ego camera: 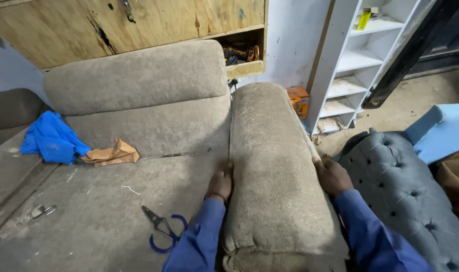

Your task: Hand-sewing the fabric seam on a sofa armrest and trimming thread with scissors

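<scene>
A beige upholstered sofa fills the view, with a padded armrest (274,166) running toward me in the middle. My left hand (220,182) presses against the armrest's inner side, where it meets the seat (103,211). My right hand (332,176) lies on the armrest's outer side, fingers curled against the fabric. Both arms are in blue sleeves. Neither hand holds a separate object. Blue-handled scissors (163,229) lie on the seat just left of my left forearm.
A blue cloth (50,138) and crumpled brown paper (111,152) rest against the backrest. A small metal tool (38,212) lies at the seat's left edge. A grey tufted cushion (400,186) sits on the right, a white shelf unit (355,60) behind, an orange box (299,99) beside it.
</scene>
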